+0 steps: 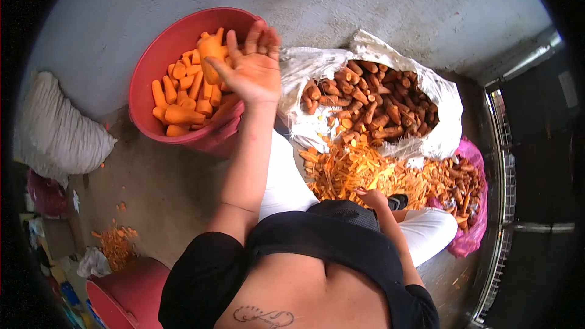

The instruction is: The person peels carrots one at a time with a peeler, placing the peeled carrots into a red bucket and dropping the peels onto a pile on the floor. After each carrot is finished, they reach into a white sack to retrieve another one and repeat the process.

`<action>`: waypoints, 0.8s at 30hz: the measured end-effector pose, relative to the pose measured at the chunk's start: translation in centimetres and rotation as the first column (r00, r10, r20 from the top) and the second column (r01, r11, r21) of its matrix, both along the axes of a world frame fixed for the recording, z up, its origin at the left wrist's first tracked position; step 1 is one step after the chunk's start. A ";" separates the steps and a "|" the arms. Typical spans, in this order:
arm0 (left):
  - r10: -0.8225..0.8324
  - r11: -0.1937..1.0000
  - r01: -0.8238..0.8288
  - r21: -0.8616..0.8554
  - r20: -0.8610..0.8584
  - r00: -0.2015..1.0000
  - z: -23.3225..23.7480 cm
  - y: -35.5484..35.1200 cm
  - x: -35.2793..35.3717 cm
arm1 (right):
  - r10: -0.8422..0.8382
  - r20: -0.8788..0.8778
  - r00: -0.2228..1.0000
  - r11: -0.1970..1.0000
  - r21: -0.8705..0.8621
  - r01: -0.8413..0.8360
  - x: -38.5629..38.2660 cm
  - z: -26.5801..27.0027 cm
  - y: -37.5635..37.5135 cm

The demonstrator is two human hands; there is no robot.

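Note:
My left hand point(253, 73) is open with the palm turned up and fingers spread, at the right rim of a red tub point(141, 64). Inside the tub lie many peeled orange carrots point(183, 114); a thick peeled carrot point(211, 55) shows right beside my left thumb and touches no closed fingers. Low in front of my lap, my right hand point(373, 199) has its fingers curled in, close over a heap of carrot peelings point(347, 173). What it holds, if anything, is hidden.
A torn white sack point(448, 100) of unpeeled carrots point(396, 106) lies open beyond the peelings. At right is a pink mesh bag point(472, 247) with more scraps. A stuffed white sack point(58, 128) leans at left, above a second red tub point(125, 292). A wall runs behind.

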State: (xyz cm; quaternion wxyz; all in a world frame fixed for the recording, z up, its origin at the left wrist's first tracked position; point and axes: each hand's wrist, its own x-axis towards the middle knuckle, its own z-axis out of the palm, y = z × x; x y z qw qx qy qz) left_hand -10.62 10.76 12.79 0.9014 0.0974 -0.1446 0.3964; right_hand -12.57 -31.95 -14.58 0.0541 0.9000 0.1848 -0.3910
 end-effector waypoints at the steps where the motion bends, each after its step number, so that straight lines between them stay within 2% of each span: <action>1: 0.008 0.994 -0.009 0.106 0.015 1.000 -0.1 -0.6 0.3 | -0.074 0.017 0.997 0.997 0.010 0.073 0.1 -1.1 -0.4; 2: 0.012 0.977 -0.018 0.211 0.028 1.000 -0.2 -1.2 0.7 | -0.149 0.032 0.988 0.989 0.022 0.149 0.2 -2.3 -0.9; 3: 0.073 0.964 -0.043 0.261 -0.108 0.991 0.4 -2.5 0.8 | -0.168 0.002 0.986 0.986 0.015 0.168 0.7 -4.2 -1.9; 6: 0.096 0.939 0.017 0.342 -0.310 0.946 0.4 -5.0 2.4 | -0.230 -0.012 0.973 0.972 -0.053 0.230 0.8 -4.0 -1.7; 7: 0.082 0.931 0.047 0.362 -0.332 0.940 0.0 -5.4 3.0 | -0.231 0.004 0.973 0.973 0.018 0.231 0.6 -3.3 -1.5; 8: 0.067 0.921 0.080 0.381 -0.356 0.932 -0.3 -5.8 3.6 | -0.196 0.069 0.978 0.969 0.166 0.183 0.1 -2.7 -1.4; 10: 0.095 0.897 0.109 0.429 -0.428 0.899 -0.2 -6.4 4.6 | -0.176 0.023 0.984 0.983 0.048 0.175 0.7 -4.3 -1.9; 12: 0.092 0.869 0.193 0.455 -0.532 0.842 -0.4 -6.8 5.7 | -0.109 0.009 0.994 0.986 0.128 0.107 0.8 -6.4 -2.9; 13: 0.127 0.840 0.219 0.497 -0.573 0.810 -0.7 -7.0 6.4 | -0.085 0.006 0.996 0.983 0.165 0.083 0.4 -5.3 -2.8; 14: 0.156 0.806 0.255 0.534 -0.607 0.779 -1.2 -7.1 7.1 | -0.056 -0.007 0.998 0.998 0.024 0.056 0.5 -4.5 -2.3; 15: 0.167 0.786 0.309 0.535 -0.665 0.728 -1.4 -7.1 7.7 | -0.097 -0.011 0.995 0.992 0.075 0.097 0.6 -6.3 -3.2; 16: 0.162 0.764 0.353 0.540 -0.690 0.705 -2.0 -7.0 8.2 | -0.137 -0.014 0.991 0.982 0.127 0.137 0.6 -5.9 -2.8; 17: 0.141 0.741 0.409 0.532 -0.719 0.681 -2.9 -6.8 8.9 | -0.190 -0.004 0.982 0.980 0.059 0.190 0.6 -5.2 -2.8; 18: 0.125 0.717 0.459 0.524 -0.745 0.655 -4.0 -6.4 9.5 | -0.239 0.007 0.971 0.971 -0.007 0.239 0.5 -1.8 -0.9; 20: 0.178 0.651 0.523 0.550 -0.781 0.599 -7.1 -6.0 10.4 | -0.264 0.045 0.963 0.964 0.025 0.263 0.6 -1.0 -0.3; 22: 0.297 0.560 0.532 0.635 -0.753 0.587 -11.5 -5.5 11.0 | -0.345 0.122 0.931 0.939 0.048 0.341 0.8 -0.2 0.7; 23: 0.621 0.252 0.626 0.738 -0.619 0.480 -13.9 -4.7 11.0 | -0.333 0.166 0.928 0.943 0.079 0.324 0.8 -0.4 0.6; 24: 0.720 0.063 0.726 0.684 -0.536 0.442 -13.6 -4.8 10.1 | -0.336 0.168 0.927 0.941 0.084 0.326 1.0 -0.6 0.5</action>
